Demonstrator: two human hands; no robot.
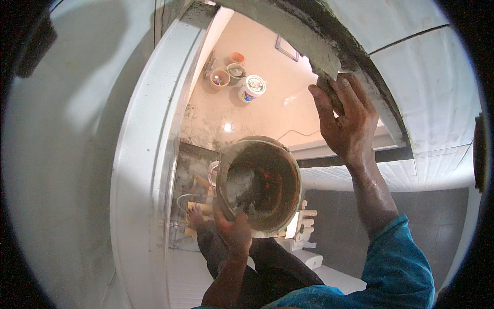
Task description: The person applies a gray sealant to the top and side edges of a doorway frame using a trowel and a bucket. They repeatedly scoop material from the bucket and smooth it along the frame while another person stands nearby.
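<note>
My left hand (235,234) is closed on the near rim of a mortar-crusted bucket (293,185), held tilted in front of my legs. Grey residue and reddish streaks coat the inside of its wall. Raised at the upper right, my right hand (355,116) grips the dark handle of a trowel (325,68). Wet grey mortar covers the blade, which touches or nearly touches the underside of the opening's edge. A rough band of mortar (288,26) runs along that edge. My fingers partly hide the handle.
A white frame (141,154) bounds the opening on the left. White tiles (422,77) cover the wall at right. Beyond and below, a white tub (252,88) and several smaller pails stand on the floor. My bare foot (195,215) rests on a wooden support (191,230).
</note>
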